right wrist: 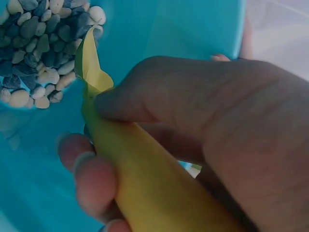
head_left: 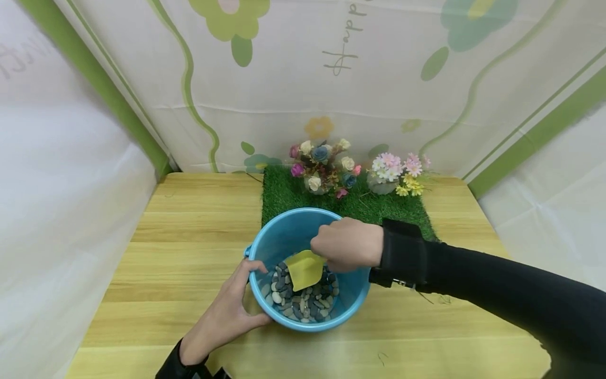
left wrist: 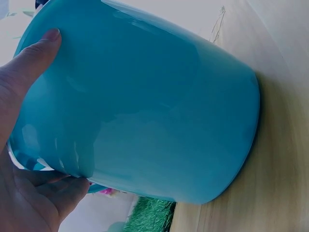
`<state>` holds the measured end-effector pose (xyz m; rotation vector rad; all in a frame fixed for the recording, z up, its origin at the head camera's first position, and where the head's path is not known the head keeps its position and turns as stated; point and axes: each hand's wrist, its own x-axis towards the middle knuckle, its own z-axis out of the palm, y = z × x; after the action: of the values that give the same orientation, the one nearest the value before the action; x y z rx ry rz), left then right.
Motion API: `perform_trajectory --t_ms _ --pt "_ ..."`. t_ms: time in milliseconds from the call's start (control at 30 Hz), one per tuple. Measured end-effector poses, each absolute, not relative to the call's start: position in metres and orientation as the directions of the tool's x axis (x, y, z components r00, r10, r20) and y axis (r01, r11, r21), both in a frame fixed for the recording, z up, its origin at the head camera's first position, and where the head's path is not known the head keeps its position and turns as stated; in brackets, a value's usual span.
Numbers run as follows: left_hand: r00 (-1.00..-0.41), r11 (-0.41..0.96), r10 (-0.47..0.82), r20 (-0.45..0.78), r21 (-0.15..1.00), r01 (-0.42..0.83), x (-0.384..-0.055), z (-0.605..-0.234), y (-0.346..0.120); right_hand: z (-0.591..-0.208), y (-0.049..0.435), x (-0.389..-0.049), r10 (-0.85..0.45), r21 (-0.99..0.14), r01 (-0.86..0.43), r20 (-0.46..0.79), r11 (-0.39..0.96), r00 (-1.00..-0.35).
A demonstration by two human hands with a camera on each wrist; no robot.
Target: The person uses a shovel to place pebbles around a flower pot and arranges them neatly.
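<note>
A light blue bucket (head_left: 353, 295) stands upright with grey, dark and whitish pebbles (head_left: 303, 305) over its bottom. My left hand (head_left: 230, 308) grips its left side: a fingertip curls over the rim and the thumb lies against the outer wall (left wrist: 149, 106). Over the bucket's opening, my right hand (head_left: 349, 243) is wrapped round the handle of a yellow toy shovel (head_left: 305, 270). The shovel's blade hangs above the pebbles; whether it touches them I cannot tell. In the right wrist view, the thumb presses along the yellow handle (right wrist: 149, 179).
Behind the bucket, artificial grass (head_left: 279, 192) lies on the wooden table (head_left: 189, 252). On it stand a mixed rose bouquet (head_left: 322, 163) and a smaller pot of pink and yellow flowers (head_left: 397, 171). Printed white cloth (head_left: 293, 79) hangs at the back and sides.
</note>
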<state>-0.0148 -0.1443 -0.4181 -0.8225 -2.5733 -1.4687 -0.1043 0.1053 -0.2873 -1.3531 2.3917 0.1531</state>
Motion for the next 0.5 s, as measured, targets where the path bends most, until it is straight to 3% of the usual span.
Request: perform_trajectory --t_ms 200,500 --pt "-0.854 0.397 0.416 0.313 0.782 0.48 -0.015 -0.418 -0.144 -0.297 0.093 -0.108 -0.75 -0.015 -0.843 -0.464 0.538 -0.471" --pt "-0.847 0.39 0.42 0.327 0.777 0.494 -0.016 -0.418 -0.145 -0.307 0.084 -0.11 -0.734 -0.043 -0.832 -0.496 0.553 -0.463"
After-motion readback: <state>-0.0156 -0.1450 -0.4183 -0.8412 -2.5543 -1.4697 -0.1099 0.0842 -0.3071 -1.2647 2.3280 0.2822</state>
